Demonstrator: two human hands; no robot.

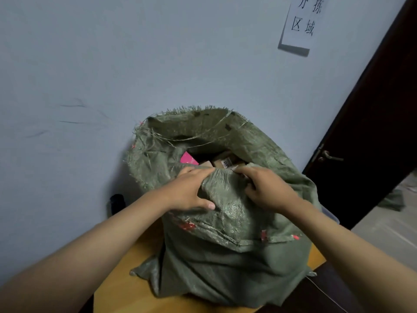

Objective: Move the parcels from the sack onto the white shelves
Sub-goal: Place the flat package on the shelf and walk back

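Sack [225, 256]: you see a green woven sack with frayed rim threads and red marks, standing upright on the wooden surface [126, 283], against the far wall.
Mouth: open and facing up at you; the near lip is folded down outward and bunched.
Parcels [222, 162]: brown cardboard boxes lie jumbled inside, just below the rim; one shows a printed label.
Pink parcel [188, 158]: a bright pink packet sits at the left of the opening, partly hidden by the sack's lip.
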